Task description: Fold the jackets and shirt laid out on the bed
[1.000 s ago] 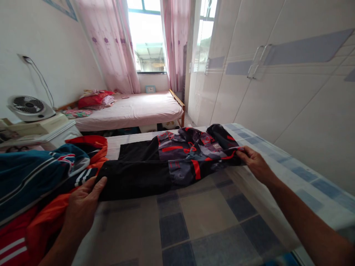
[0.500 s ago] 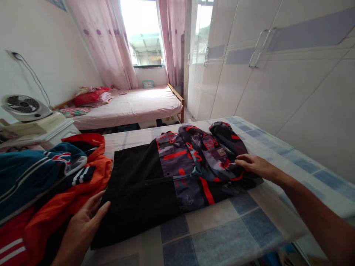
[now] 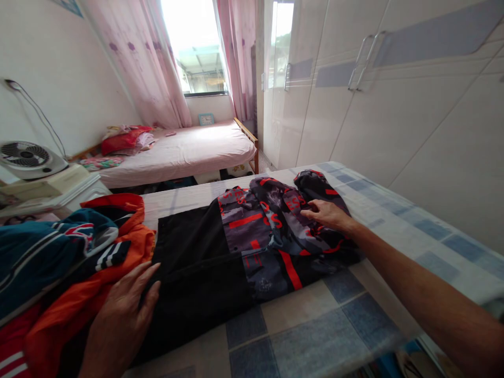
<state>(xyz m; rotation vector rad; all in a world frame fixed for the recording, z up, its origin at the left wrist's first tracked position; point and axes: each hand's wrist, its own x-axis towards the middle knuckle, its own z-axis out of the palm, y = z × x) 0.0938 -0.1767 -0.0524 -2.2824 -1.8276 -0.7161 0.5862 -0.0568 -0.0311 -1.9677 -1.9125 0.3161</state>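
Note:
A black jacket [image 3: 200, 273] with a grey and red lettered upper part lies spread on the checked cloth. Its hood and sleeves are bunched toward the right. My left hand [image 3: 122, 310] rests at the jacket's left edge, fingers and thumb apart. On the patterned part near the hood lies my right hand [image 3: 328, 215], thumb and forefinger slightly apart against the fabric; its other fingers are partly hidden. Beside my left hand is a pile of clothes with an orange jacket [image 3: 136, 231] and a teal jacket [image 3: 35, 252].
The blue and white checked cloth [image 3: 315, 336] covers the surface under the jacket. White wardrobe doors [image 3: 350, 131] line the right side. Beyond stands a pink-covered bed [image 3: 197, 147] with a small clock [image 3: 206, 119]. A fan [image 3: 29, 157] sits on a cabinet at the left.
My right hand has moved left and away from me across the patterned fabric, from the jacket's right edge. My left hand has shifted slightly at the left edge. The view has turned slightly.

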